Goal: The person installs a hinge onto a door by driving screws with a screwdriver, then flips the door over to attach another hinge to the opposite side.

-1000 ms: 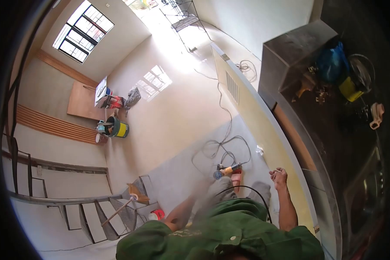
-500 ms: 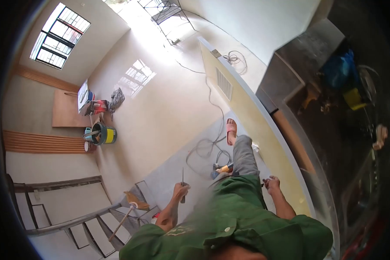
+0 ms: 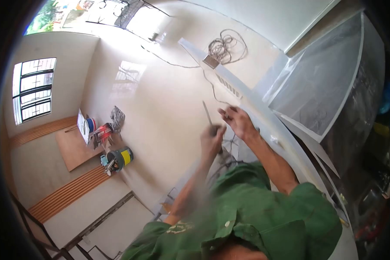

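Observation:
My left hand (image 3: 212, 141) is closed around the handle of a long thin tool (image 3: 207, 112), its narrow shaft pointing up and slightly left. Close by on the right is my right hand (image 3: 238, 123), raised with bent fingers; a small thing seems pinched at the fingertips, too blurred to make out. Just beyond that hand stands a long pale panel (image 3: 255, 105) on its edge, with a slatted vent (image 3: 229, 86) and a square dark patch (image 3: 211, 61) near its far end.
A cable (image 3: 171, 64) crosses the floor to a coil (image 3: 226, 47) behind the panel. Grey sheeting (image 3: 318, 82) covers something at right. A bucket (image 3: 125, 157) of tools, a red-and-black box (image 3: 102, 133) and crumpled plastic (image 3: 117, 118) lie left. Metal framing (image 3: 102, 216) is lower left.
Both hands have moved up and inward, from far apart to close together in front of me. The view has turned and shifted; the sandalled foot is no longer visible.

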Demonstrator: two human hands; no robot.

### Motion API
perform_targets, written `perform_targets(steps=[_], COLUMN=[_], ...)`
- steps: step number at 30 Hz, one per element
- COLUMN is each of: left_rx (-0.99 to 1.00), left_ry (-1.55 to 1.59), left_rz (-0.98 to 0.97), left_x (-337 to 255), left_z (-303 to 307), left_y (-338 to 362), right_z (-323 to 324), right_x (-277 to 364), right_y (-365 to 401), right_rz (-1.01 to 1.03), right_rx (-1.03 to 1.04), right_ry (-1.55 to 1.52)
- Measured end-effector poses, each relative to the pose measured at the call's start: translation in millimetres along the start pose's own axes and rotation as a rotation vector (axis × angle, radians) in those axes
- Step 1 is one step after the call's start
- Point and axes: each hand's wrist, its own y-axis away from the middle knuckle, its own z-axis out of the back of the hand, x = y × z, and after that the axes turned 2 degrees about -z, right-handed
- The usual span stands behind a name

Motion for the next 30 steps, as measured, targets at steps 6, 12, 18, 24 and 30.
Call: perform_targets(steps=[6, 12, 18, 24, 30], left_rx=[-0.006, 0.405, 0.757, 1.015, 1.165], left_ry=[0.094, -0.301, -0.346, -0.335, -0.163], left_rz=[-0.065, -0.176, -0.222, -0.473, -0.317], left_x=[-85.8, -114.6, -108.5, -102.9, -122.1], left_z=[54.5, 137.9, 231.5, 321.9, 358.1], left_y=[-64.4, -105.4, -182.7, -218.9, -218.9], right_z=[-115.1, -172.6, -251.4, -324.1, -366.1], right_x=[60.3, 63.2, 13.9, -38.0, -56.5], right_y=[-52.8, -102.2, -126.3, -122.6, -100.7], right_rz=[-0.065, 0.075, 0.295, 0.463, 0.587], right_rx=[-0.077, -0.180, -0.152, -0.262, -0.292], right_ry=[-0.271, -0.388, -0.463, -0.597, -0.537])
